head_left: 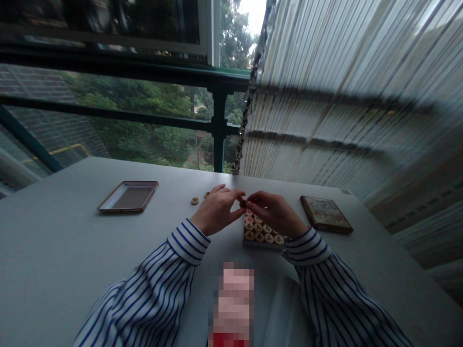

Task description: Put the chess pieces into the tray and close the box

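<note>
My left hand (217, 210) and my right hand (275, 212) meet over the far end of a small tray (261, 243) packed with several round wooden game pieces (259, 232). Both hands pinch one round wooden piece (243, 203) between their fingertips, just above the tray. Two loose wooden pieces (195, 200) lie on the grey table (54, 250) to the left of my left hand. Both sleeves are white with blue stripes.
An empty box lid (129, 196) with a brown rim lies at the left of the table. A flat printed box (326, 214) lies at the right. Behind the table stand a dark railing (218, 126) and a hanging slatted blind (347, 86).
</note>
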`<state>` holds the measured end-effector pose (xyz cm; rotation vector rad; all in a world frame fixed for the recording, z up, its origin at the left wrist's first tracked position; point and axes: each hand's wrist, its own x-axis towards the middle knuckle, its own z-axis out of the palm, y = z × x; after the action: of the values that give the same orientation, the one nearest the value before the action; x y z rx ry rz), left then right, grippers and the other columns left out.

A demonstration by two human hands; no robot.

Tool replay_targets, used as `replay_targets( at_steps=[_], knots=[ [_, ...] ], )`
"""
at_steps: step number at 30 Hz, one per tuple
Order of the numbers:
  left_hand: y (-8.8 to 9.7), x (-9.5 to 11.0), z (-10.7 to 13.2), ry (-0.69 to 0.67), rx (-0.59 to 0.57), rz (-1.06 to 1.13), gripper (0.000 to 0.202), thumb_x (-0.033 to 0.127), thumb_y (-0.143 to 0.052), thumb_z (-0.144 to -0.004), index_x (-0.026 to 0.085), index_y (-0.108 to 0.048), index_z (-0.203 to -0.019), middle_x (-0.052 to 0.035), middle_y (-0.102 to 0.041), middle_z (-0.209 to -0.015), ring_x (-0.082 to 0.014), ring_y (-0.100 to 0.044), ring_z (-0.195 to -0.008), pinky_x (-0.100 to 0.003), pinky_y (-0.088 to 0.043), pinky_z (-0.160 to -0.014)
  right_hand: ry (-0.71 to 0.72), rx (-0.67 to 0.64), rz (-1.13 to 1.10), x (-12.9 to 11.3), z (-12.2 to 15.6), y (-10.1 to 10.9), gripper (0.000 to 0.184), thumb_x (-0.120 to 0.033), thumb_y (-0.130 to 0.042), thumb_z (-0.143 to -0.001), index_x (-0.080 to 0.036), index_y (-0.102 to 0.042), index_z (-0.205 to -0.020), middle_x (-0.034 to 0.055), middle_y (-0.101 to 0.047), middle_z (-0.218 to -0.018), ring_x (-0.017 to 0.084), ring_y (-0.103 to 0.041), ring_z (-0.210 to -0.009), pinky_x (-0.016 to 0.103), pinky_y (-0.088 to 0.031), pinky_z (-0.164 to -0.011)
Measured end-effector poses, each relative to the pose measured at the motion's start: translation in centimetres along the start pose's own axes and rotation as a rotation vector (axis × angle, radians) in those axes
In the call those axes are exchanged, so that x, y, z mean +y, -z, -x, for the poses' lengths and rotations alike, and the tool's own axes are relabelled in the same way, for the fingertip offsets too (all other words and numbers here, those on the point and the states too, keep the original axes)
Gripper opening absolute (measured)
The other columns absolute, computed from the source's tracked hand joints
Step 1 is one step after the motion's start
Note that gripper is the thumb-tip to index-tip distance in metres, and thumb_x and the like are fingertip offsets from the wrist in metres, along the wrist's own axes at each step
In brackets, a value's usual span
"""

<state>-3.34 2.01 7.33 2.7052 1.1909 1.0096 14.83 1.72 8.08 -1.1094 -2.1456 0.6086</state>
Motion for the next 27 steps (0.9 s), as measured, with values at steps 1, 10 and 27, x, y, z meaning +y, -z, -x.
replay_targets(
  at_steps=[1,10,27],
  knots=[
    [0.01,0.04,-0.01,0.0,-0.002,0.006,0.031,0.03,-0.056,-0.075,0.016,-0.05,-0.103,-0.0043,-0.065,-0.089,-0.017,-0.059,-0.088,-0.041,-0.03,-0.095,0.002,0.003,-0.004,0.0,0.01,0.0,0.018,-0.029,-0.048,-0.081,-0.017,-0.06,-0.088,0.0034,-0.066,-0.075,0.012,-0.061,-0.064,0.022,-0.045,-0.058],
    [-0.08,0.25,-0.08,0.105,-0.028,0.233,0.033,0.032,-0.061,-0.072,0.016,-0.053,-0.1,-0.0049,-0.065,-0.09,-0.0173,-0.06,-0.086,-0.037,-0.041,-0.085,0.012,-0.007,-0.03,-0.15,0.01,0.21,0.016,-0.027,-0.049,-0.081,-0.017,-0.06,-0.087,0.0024,-0.066,-0.076,0.011,-0.06,-0.063,0.022,-0.046,-0.057],
    [-0.26,0.12,-0.32,0.308,-0.079,0.596,0.017,0.025,-0.056,-0.075,0.013,-0.06,-0.087,-0.0054,-0.066,-0.081,-0.0139,-0.061,-0.076,-0.03,-0.049,-0.072,0.072,0.004,0.037,0.17,0.05,0.23,0.018,-0.025,-0.048,-0.082,-0.017,-0.062,-0.089,0.0033,-0.066,-0.079,0.012,-0.059,-0.069,0.023,-0.045,-0.065]
  ],
)
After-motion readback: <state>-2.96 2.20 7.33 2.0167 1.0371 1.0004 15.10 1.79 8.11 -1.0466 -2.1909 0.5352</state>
